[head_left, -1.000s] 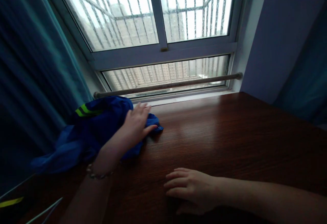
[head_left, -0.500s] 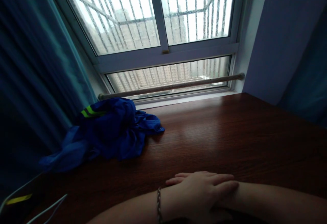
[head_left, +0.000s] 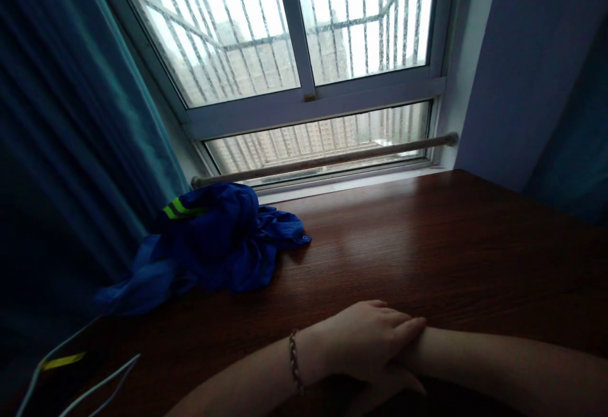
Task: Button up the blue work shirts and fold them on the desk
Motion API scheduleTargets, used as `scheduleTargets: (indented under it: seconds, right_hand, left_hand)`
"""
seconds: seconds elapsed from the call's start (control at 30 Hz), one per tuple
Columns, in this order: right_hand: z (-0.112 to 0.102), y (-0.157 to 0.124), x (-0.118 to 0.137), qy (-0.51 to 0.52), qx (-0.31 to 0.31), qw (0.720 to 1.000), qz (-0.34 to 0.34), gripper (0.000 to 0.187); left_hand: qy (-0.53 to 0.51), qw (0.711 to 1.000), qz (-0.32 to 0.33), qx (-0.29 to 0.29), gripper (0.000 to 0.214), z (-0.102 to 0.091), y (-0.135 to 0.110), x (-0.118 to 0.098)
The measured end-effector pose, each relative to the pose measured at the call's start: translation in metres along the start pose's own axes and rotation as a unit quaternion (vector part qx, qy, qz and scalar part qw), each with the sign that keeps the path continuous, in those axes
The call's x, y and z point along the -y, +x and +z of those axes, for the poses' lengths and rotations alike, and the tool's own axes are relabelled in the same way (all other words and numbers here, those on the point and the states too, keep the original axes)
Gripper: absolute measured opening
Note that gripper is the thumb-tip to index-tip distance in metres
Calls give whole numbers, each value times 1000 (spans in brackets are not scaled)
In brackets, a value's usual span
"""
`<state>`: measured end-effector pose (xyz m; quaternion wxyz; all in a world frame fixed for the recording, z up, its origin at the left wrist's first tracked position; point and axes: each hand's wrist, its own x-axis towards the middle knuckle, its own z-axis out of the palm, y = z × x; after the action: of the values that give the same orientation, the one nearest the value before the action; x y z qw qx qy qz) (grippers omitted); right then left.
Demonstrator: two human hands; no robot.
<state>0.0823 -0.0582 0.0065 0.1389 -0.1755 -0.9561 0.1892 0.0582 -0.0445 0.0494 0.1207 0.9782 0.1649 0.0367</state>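
My left hand point(head_left: 365, 341), with a beaded bracelet point(head_left: 294, 363) on its wrist, lies flat on top of my right hand point(head_left: 399, 384) near the front of the dark wooden table point(head_left: 451, 246). Its fingers stretch across my right wrist and hold nothing. Most of my right hand is hidden beneath it; the edge that shows lies flat on the wood. A crumpled blue garment point(head_left: 218, 239) with a yellow-green stripe sits at the back left of the table, well apart from both hands.
A window with bars point(head_left: 304, 37) runs along the table's far edge, with a rod point(head_left: 327, 160) along its sill. A teal curtain point(head_left: 71, 138) hangs at the left. Thin white cables point(head_left: 95, 385) and a yellow tag point(head_left: 64, 360) lie at the near left corner.
My left hand let go of the blue garment, came back to the near edge and settled on top of my right hand. The garment stays where it was.
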Motion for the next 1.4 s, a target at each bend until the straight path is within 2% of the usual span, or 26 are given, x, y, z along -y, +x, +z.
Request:
scheduleTargets:
  seconds: [0.1, 0.17, 0.2, 0.23, 0.3, 0.37, 0.43, 0.47, 0.53, 0.6, 0.67, 0.8, 0.97, 1.07, 1.17, 1.3, 1.4]
  right_hand:
    - [-17, -25, -14, 9, 4, 1000, -19, 47]
    - [-24, -40, -23, 22, 16, 999, -39, 48]
    - [-26, -45, -28, 33, 30, 997, -60, 50]
    - [-27, -50, -31, 46, 45, 994, -85, 53]
    - [-29, -56, -37, 67, 69, 987, -132, 60]
    - [-29, -58, -41, 77, 74, 982, -156, 64]
    - [-29, -58, -42, 80, 69, 982, -158, 63]
    - [-28, -58, -43, 81, 68, 982, -158, 62]
    - [-28, -57, -43, 81, 68, 982, -156, 62]
    - [-28, -57, -42, 80, 70, 982, -154, 62]
    - [-29, -57, -42, 81, 70, 982, -154, 63]
    - [-30, -56, -42, 81, 67, 982, -155, 64]
    - [-29, -55, -42, 75, 73, 982, -159, 66]
    - [-31, -55, -41, 78, 76, 982, -154, 66]
    - [-36, -55, -38, 83, 89, 981, -151, 66]
    - [-41, -54, -36, 83, 106, 980, -146, 66]
    - [-43, -54, -36, 77, 112, 980, -149, 66]
  left_hand:
    - [29, 998, -47, -34, 62, -17, -7, 20]
    - [84, 983, -119, -108, 66, -32, -15, 43]
    - [120, 966, -172, -154, 65, -39, -21, 56]
    - [159, 939, -230, -201, 62, -47, -28, 71]
    - [229, 866, -351, -274, 59, -60, -49, 102]
    - [292, 774, -462, -320, 58, -67, -77, 132]
    - [334, 680, -547, -356, 64, -66, -108, 156]
    - [337, 653, -573, -363, 67, -63, -123, 166]
    - [318, 631, -615, -350, 69, -52, -149, 182]
    - [305, 639, -638, -303, 65, -41, -166, 192]
    - [299, 652, -646, -263, 56, -34, -171, 197]
    - [274, 681, -631, -251, 37, -29, -160, 197]
    - [251, 723, -600, -234, 39, -24, -149, 195]
    - [256, 730, -595, -221, 38, -21, -145, 196]
    - [272, 739, -589, -182, 38, -22, -137, 196]
    - [255, 791, -535, -149, 39, -19, -119, 191]
    - [230, 836, -469, -168, 36, -14, -107, 184]
